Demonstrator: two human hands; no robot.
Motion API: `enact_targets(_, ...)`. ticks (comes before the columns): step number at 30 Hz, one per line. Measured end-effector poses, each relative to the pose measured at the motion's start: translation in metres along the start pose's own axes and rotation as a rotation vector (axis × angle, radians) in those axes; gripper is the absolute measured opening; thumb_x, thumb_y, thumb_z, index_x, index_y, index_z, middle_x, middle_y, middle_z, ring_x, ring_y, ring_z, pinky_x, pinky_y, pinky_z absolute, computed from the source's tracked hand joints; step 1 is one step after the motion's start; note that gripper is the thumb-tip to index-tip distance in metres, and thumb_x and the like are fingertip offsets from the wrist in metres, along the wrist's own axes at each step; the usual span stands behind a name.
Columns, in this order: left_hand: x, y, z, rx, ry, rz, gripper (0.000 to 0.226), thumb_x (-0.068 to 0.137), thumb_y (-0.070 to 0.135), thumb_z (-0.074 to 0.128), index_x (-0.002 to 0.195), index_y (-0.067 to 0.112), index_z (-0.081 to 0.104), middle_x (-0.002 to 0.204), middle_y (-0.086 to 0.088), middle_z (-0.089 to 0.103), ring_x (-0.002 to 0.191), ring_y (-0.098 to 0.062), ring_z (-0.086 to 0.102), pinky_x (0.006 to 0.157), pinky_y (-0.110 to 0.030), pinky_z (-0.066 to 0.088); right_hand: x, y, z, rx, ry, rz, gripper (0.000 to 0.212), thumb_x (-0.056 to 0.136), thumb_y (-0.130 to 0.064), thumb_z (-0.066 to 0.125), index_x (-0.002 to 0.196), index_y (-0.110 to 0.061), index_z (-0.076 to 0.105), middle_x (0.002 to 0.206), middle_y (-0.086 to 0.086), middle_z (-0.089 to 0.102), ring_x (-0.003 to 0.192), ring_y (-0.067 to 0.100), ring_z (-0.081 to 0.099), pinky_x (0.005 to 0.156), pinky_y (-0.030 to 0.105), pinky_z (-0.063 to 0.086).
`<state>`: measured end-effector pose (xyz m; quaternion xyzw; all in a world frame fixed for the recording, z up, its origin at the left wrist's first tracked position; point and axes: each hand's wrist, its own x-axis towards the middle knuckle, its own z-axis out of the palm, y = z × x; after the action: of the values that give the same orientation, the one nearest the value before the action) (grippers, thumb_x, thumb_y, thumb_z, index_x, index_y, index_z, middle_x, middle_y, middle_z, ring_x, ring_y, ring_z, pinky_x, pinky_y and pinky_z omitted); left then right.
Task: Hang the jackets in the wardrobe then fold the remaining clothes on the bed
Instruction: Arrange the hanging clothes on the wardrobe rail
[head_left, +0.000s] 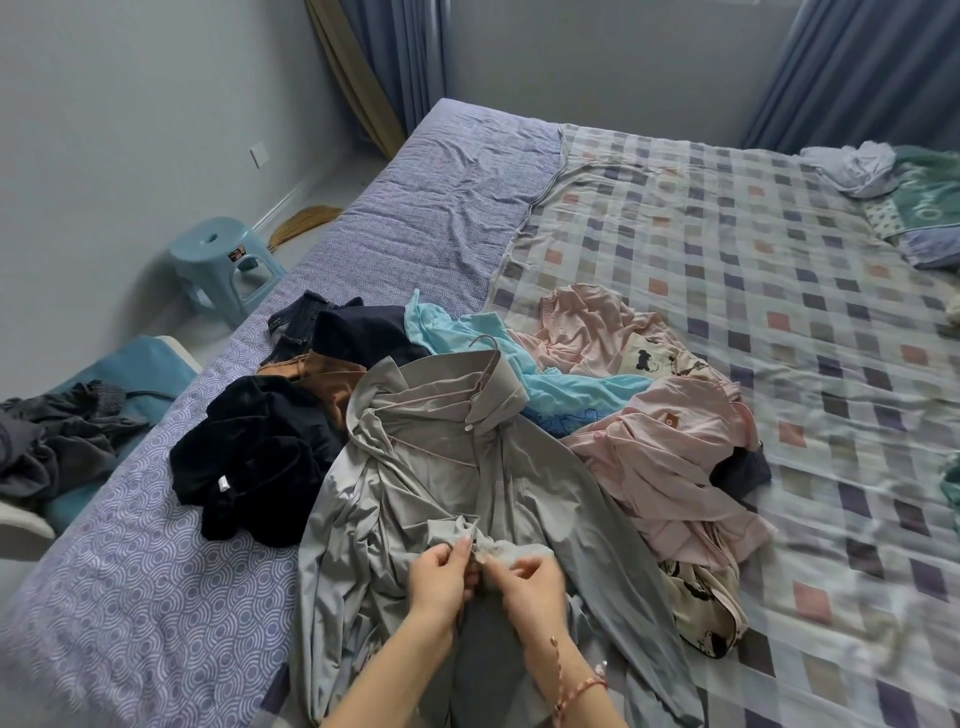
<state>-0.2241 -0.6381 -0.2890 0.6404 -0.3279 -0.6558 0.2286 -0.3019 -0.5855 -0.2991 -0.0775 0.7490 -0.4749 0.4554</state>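
Closely, left hand (440, 574) and right hand (531, 584) pinch the grey jacket (441, 457) spread beyond them.

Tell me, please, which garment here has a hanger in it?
The grey jacket in front: a hanger hook pokes from its collar; the pink top, turquoise top and black garment show none.
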Motion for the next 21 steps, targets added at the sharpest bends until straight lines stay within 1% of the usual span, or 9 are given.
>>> enact_targets(2,0.003,-0.001,-0.005,0.111,-0.005,0.11,0.038,0.093,0.012,0.055,0.055,0.009,0.05,0.047,0.0,0.049,0.046,-0.012,0.041,0.037,-0.013,0.031,-0.001,-0.01,-0.012,-0.306,-0.001,-0.272,0.019,0.076,-0.016,0.07,0.087,-0.015,0.054,0.085,-0.002,0.056,0.075,0.011,0.054,0.062,0.013,0.037)
enact_targets(4,0.004,0.001,-0.009,0.191,-0.025,0.158,0.04,0.092,0.011,0.056,0.053,0.009,0.05,0.044,0.001,0.048,0.044,-0.012,0.04,0.039,-0.016,0.031,0.001,-0.023,-0.016,-0.457,-0.267,-0.446,0.025,0.08,-0.015,0.069,0.102,-0.019,0.059,0.097,-0.002,0.053,0.08,0.005,0.052,0.07,0.009,0.04)
enact_targets(6,0.001,0.0,-0.014,0.225,-0.029,0.17,0.041,0.092,0.011,0.056,0.051,0.009,0.05,0.041,0.002,0.047,0.04,-0.009,0.039,0.039,-0.019,0.03,0.003,-0.026,-0.013,-0.643,-0.412,-0.55,0.026,0.081,-0.016,0.07,0.106,-0.015,0.061,0.094,-0.002,0.05,0.075,0.0,0.049,0.073,0.007,0.039)
enact_targets(8,-0.002,-0.001,-0.018,0.197,-0.054,0.15,0.039,0.092,0.011,0.055,0.053,0.006,0.053,0.042,0.0,0.05,0.037,-0.007,0.041,0.036,-0.014,0.03,0.006,-0.025,-0.01,-0.749,-0.409,-0.626,0.014,0.084,-0.012,0.066,0.097,-0.01,0.064,0.089,-0.003,0.051,0.074,-0.003,0.046,0.072,0.005,0.037)
enact_targets(12,-0.003,-0.006,-0.024,0.199,-0.089,0.122,0.037,0.093,0.01,0.054,0.056,0.006,0.057,0.048,-0.003,0.055,0.047,-0.013,0.046,0.038,-0.012,0.032,0.009,-0.03,-0.01,-0.779,-0.432,-0.612,0.009,0.085,-0.005,0.06,0.087,0.001,0.067,0.075,-0.006,0.056,0.072,-0.004,0.049,0.068,0.005,0.037)
enact_targets(14,-0.001,-0.012,-0.029,0.248,-0.086,0.123,0.039,0.093,0.011,0.055,0.054,0.008,0.054,0.044,-0.001,0.052,0.046,-0.013,0.044,0.04,-0.015,0.033,0.005,-0.033,-0.007,-0.877,-0.475,-0.598,0.012,0.088,-0.007,0.055,0.087,0.001,0.065,0.086,0.007,0.063,0.083,0.014,0.058,0.075,0.018,0.041)
enact_targets(16,0.004,-0.016,-0.035,0.426,-0.055,0.195,0.044,0.093,0.015,0.057,0.049,0.013,0.048,0.039,0.006,0.046,0.044,-0.012,0.04,0.046,-0.023,0.032,0.001,-0.035,-0.004,-1.035,-0.522,-0.597,0.009,0.091,-0.013,0.051,0.085,-0.008,0.055,0.104,0.018,0.06,0.1,0.027,0.055,0.082,0.029,0.039)
enact_targets(18,0.005,-0.017,-0.04,0.61,-0.051,0.291,0.047,0.091,0.021,0.058,0.046,0.017,0.044,0.035,0.006,0.041,0.043,-0.008,0.037,0.049,-0.026,0.029,0.003,-0.033,-0.003,-1.109,-0.562,-0.577,0.01,0.092,-0.016,0.051,0.086,-0.009,0.054,0.107,0.018,0.061,0.102,0.03,0.055,0.084,0.032,0.04)
enact_targets(21,-0.004,-0.014,-0.043,0.747,-0.065,0.329,0.044,0.09,0.022,0.058,0.048,0.016,0.046,0.035,0.009,0.046,0.04,-0.002,0.042,0.047,-0.019,0.032,0.018,-0.037,-0.003,-1.105,-0.56,-0.501,0.018,0.09,-0.016,0.056,0.094,0.001,0.062,0.103,0.018,0.066,0.1,0.029,0.059,0.081,0.033,0.044)
